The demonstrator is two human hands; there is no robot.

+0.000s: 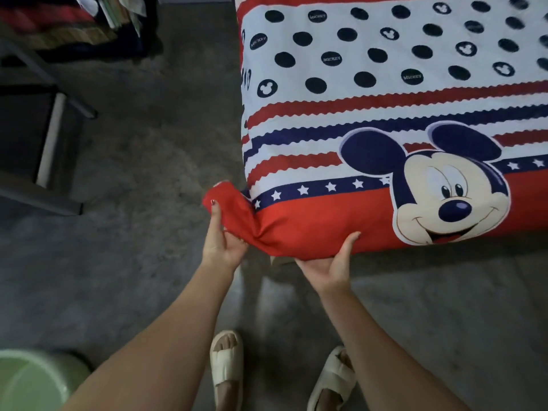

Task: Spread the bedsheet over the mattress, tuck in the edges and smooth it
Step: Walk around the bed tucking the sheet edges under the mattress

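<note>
Nearest, two feet in cream sandals (226, 363) stand on the grey floor (142, 149), with a pale green bucket (32, 381) at the lower left. At the near left corner of the mattress, the left hand (221, 240) holds the loose red corner of the bedsheet (370, 93), thumb and fingers closed on the bunched cloth that sticks out past the corner, while the right hand (332, 268) sits palm up under the near edge, thumb on the red border and fingers hidden beneath. Beyond, the sheet lies flat across the mattress top, showing a cartoon mouse face, star band, red and navy stripes and dark dots, and dark furniture (44, 137) stands far left.
</note>
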